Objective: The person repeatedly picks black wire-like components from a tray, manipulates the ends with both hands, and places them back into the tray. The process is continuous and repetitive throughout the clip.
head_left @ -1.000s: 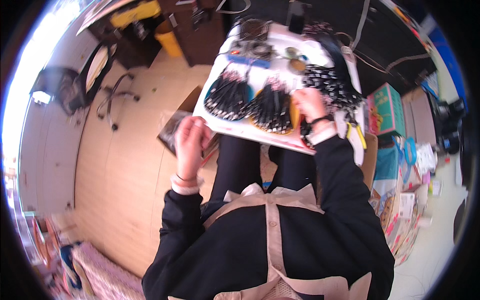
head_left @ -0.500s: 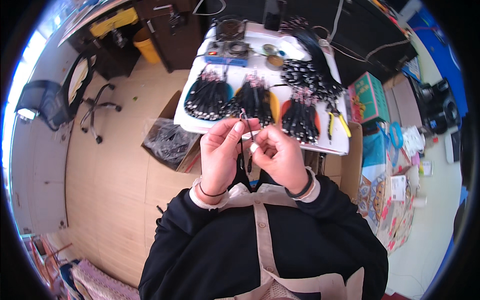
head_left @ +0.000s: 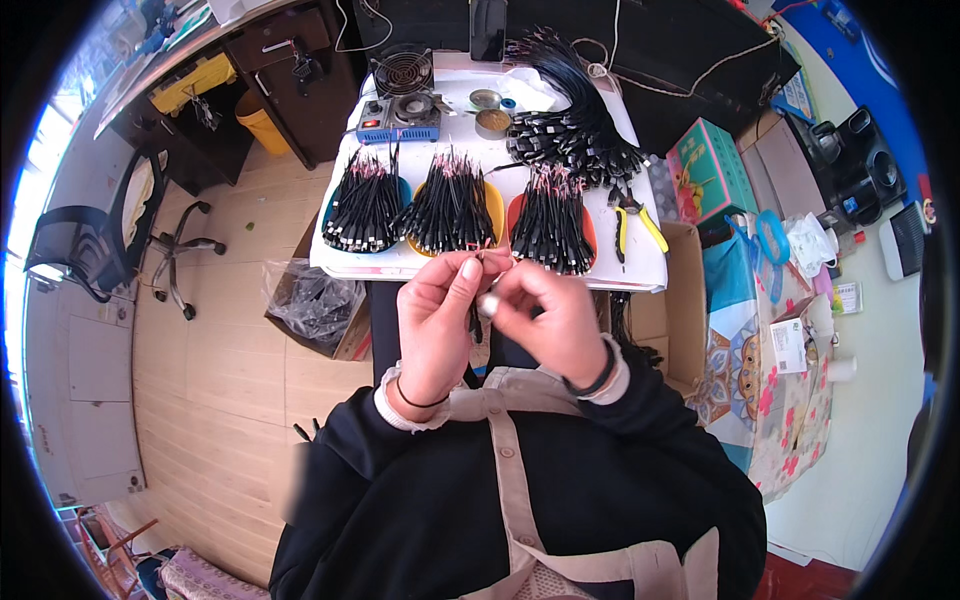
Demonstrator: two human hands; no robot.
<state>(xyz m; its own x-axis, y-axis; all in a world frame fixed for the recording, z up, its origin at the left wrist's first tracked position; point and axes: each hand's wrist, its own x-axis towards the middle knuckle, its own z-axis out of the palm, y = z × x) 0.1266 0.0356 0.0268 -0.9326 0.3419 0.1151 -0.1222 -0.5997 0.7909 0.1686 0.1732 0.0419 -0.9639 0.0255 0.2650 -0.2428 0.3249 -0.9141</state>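
wooden floor runs under a small white table (head_left: 640, 270) crowded with cable work. off to the left of the fingers an office chair (head_left: 100, 240) stands well apart, and nearer, just left of the person's knees, a box holds a plastic bag (head_left: 315, 305). the left hand (head_left: 440, 315) is raised at the table's near edge, thumb and forefinger pressed together on the top end of a short black cable (head_left: 474, 318) that hangs down between the two hands. the right hand (head_left: 545, 315) sits just beside it, its fingertips (head_left: 492, 303) closed on the same cable lower down. straight beyond the fingers lie three trays of black cable bundles: blue tray (head_left: 365, 210), orange tray (head_left: 450, 205), red tray (head_left: 552, 220). further right, yellow-handled pliers (head_left: 636, 218) rest on the table, with a green box (head_left: 712, 170) past them.
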